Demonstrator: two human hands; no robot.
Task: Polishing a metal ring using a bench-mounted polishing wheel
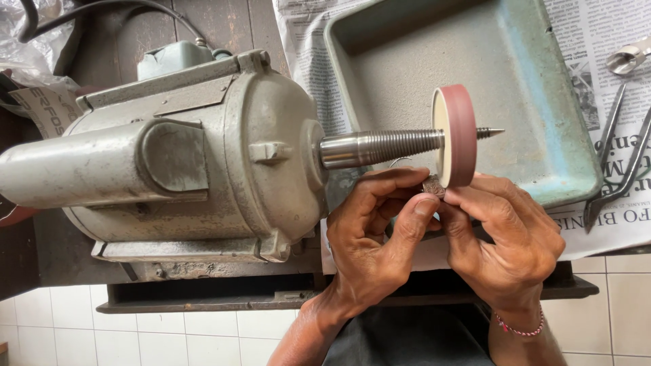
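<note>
A grey polishing motor (176, 156) lies on a dark bench, its tapered threaded spindle (380, 148) pointing right. A reddish-brown wheel (456, 135) with a cream face sits on the spindle. Both hands pinch one small metal piece (432, 184) and hold it against the wheel's lower edge. My left hand (376, 237) grips it with thumb and fingers from the left. My right hand (505, 237) holds it from the right, with a red bracelet at the wrist. Fingers hide most of the piece.
A worn blue-grey metal tray (542, 156) rests on newspaper (603, 224) behind the wheel. Metal tongs or tweezers (620, 163) lie at the right edge. A black cable (108, 10) and plastic wrap sit at the upper left. White floor tiles (169, 339) show below the bench.
</note>
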